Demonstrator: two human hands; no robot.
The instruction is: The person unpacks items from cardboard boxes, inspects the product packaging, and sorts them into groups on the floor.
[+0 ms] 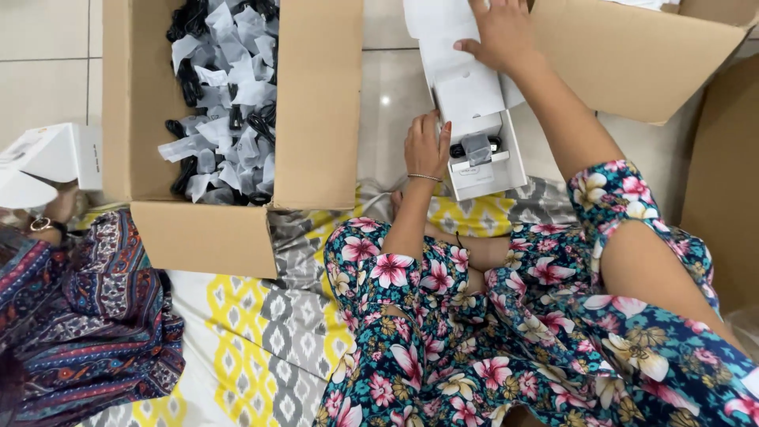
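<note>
Packing step in hand, judged. White carton (479, 119) on floor, right of big cardboard box (229, 126). Left hand (425, 146) cupped against carton's near side, fingers together. Right hand (500, 33) flat on lid, fingers spread. Bagged black cable (476, 147) inside. Next: lid down squarely.

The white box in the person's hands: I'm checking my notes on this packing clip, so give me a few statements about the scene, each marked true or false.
1. The left hand rests on the side of the open white box. True.
2. The right hand lies on the box's lifted lid. True.
3. The white box is empty. False: a dark item in clear wrap lies in it.
4. The big cardboard carton holds red balls. False: it holds black cables in clear bags.
5. The person sits on bare tile. False: a yellow and grey patterned cloth lies beneath.
</note>
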